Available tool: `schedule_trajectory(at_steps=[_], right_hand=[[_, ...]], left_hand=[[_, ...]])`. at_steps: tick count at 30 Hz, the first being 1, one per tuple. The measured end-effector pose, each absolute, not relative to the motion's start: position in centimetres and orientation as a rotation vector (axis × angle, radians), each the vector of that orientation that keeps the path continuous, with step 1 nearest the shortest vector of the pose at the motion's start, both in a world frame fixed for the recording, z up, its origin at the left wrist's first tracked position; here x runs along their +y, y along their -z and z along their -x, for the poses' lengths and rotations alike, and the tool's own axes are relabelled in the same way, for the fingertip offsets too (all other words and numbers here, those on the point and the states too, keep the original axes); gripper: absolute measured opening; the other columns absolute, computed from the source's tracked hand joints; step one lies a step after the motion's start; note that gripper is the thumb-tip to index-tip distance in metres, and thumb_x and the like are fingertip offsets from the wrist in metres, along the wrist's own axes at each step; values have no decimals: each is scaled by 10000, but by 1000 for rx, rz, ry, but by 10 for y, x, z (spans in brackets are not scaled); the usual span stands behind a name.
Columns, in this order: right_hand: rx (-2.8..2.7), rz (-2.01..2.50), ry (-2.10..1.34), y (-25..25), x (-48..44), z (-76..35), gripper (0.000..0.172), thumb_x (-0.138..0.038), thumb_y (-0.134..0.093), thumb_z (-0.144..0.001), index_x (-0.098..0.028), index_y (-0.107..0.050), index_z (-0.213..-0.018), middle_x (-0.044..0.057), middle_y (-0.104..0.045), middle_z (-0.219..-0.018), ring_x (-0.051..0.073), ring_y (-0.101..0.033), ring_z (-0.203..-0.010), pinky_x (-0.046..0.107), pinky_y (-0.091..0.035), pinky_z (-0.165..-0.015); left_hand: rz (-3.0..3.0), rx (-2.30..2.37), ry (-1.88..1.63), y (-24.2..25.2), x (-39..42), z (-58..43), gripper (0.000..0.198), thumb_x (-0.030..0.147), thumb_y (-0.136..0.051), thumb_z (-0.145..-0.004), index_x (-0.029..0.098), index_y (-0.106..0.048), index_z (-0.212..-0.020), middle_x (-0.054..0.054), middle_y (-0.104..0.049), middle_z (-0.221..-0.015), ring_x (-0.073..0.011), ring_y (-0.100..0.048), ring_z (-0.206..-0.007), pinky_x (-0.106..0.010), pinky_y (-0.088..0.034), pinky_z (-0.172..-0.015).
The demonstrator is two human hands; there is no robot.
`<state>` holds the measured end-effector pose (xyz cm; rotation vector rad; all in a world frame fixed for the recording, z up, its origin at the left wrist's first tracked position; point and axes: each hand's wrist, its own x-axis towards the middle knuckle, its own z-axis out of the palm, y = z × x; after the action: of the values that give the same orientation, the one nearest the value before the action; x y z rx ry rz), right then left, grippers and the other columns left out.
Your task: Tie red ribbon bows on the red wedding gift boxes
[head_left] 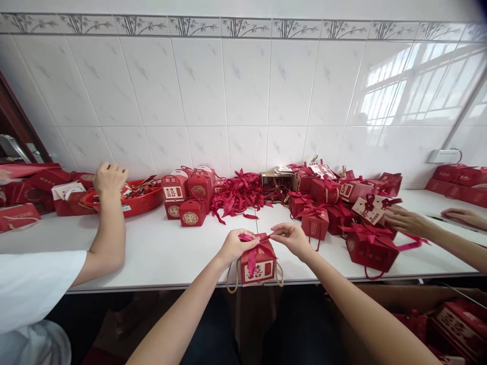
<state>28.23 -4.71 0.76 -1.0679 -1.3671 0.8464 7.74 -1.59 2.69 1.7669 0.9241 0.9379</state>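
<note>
A red gift box [258, 271] with a cream label and rope handles stands at the table's front edge before me. Across its top runs a dark pink ribbon [251, 261], looped and crossed at the middle. My left hand [236, 247] pinches the ribbon on the left side of the box top. From the right, my right hand [293, 239] grips the other part of the ribbon between thumb and fingertips. The crossing of the ribbon is partly covered by my fingers.
Stacked red boxes [200, 188], a heap of loose ribbons [243, 190] and a small carton [262, 178] line the wall. Ribboned boxes [315, 221] crowd the right. A co-worker's arm [110, 218] reaches over a red basin [146, 205]; another person's hand [409, 221] touches tags at right.
</note>
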Motion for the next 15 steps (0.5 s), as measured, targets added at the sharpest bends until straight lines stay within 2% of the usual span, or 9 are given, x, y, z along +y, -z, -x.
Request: schedule_trajectory(at_steps=[4, 8, 10, 15], right_hand=[[-1426, 1102, -787, -9, -48, -282, 352, -372, -756, -604, -158, -660, -866, 43, -709, -719, 181, -655, -667, 313, -480, -638], [-1494, 1140, -717, -16, -52, -282, 307, -304, -725, -632, -169, -667, -902, 33, -706, -751, 175, -644, -701, 286, -436, -614], [-1514, 1149, -692, -19, -53, -281, 298, -299, -715, -639, -175, -670, -905, 31, -705, -759, 179, -647, -725, 286, -437, -623], [-1486, 1182, -635, -23, -47, -274, 236, -316, -711, -636, -170, -683, -819, 43, -709, -740, 194, -657, -732, 312, -474, -666]], left_hand=[[-1777, 910, -912, -31, -17, -74, 283, 352, -782, -584, 140, -651, -720, -65, -694, -844, -214, -641, -799, -321, -496, -740], [-1765, 927, -912, -33, -16, -74, 297, 417, -722, -659, 138, -636, -710, -45, -678, -762, -200, -640, -751, -304, -489, -693], [-1756, 949, -924, -32, -16, -76, 314, 441, -706, -671, 140, -621, -693, -40, -670, -726, -198, -640, -716, -301, -486, -660], [-1773, 958, -928, -28, -16, -82, 315, 395, -772, -593, 147, -600, -680, -55, -691, -762, -201, -644, -704, -302, -489, -642]])
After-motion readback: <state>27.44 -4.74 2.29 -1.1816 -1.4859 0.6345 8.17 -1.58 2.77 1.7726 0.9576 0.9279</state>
